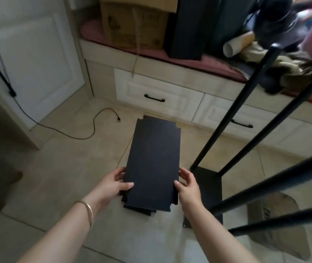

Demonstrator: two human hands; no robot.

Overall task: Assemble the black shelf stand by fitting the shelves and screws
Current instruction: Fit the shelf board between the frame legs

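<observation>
Your left hand (111, 184) and right hand (187, 186) grip the shelf panel (156, 158) by its long edges; keep it level, corner notches aligned with the frame posts (235, 109).

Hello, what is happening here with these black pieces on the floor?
A person is assembling a black shelf stand. Both hands hold one black shelf board by its near end: the left hand grips the left edge and the right hand the right edge. More black boards lie under it on the tiled floor. To the right stands the partly built frame: black poles rising from a base shelf.
</observation>
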